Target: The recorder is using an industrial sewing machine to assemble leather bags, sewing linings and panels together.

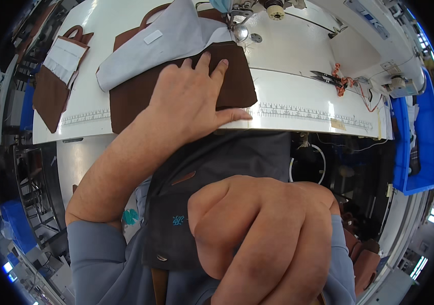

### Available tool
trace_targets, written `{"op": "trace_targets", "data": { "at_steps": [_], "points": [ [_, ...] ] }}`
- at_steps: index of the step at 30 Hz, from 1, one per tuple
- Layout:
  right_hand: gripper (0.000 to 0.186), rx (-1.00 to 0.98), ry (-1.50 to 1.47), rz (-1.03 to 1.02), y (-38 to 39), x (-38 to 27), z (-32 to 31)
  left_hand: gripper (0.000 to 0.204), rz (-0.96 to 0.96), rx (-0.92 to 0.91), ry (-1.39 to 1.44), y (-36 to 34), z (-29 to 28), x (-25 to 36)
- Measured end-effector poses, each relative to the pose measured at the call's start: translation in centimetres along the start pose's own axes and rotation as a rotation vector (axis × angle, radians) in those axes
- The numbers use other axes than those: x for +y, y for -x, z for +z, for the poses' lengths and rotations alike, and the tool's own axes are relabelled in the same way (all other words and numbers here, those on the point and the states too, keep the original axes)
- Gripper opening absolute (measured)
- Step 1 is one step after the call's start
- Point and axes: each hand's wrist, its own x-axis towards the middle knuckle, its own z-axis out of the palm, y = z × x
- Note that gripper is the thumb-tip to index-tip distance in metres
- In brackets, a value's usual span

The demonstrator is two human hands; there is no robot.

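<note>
My left hand lies flat with fingers spread on a dark brown fabric panel; its thumb sticks out past the panel's near edge onto the table. Light grey lining with a small white label is folded over the brown piece, and a brown handle loop shows behind it. The panel's far edge reaches the sewing machine's needle area. Raised very close to the camera, my right hand has bent fingers held together. Its fingertips run out below the picture, so anything in them is hidden.
Black thread snips with orange cord lie on the white sewing table, right of the panel. Another brown bag piece with a handle rests at the left. A blue bin hangs beyond the right edge. A printed ruler follows the near edge.
</note>
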Motion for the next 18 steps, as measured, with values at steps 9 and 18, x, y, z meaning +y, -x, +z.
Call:
{"op": "trace_targets", "data": {
  "at_steps": [9, 18],
  "points": [
    [0.027, -0.123, 0.123, 0.016, 0.7, -0.9, 0.8, 0.071, -0.275, 0.378, 0.118, -1.9, 3.4, -13.2],
    [0.028, -0.244, 0.338, 0.02, 0.2, -1.6, 0.4, 0.094, -0.337, 0.16, 0.249, 4.1, 5.0, -18.4]
  ]
}}
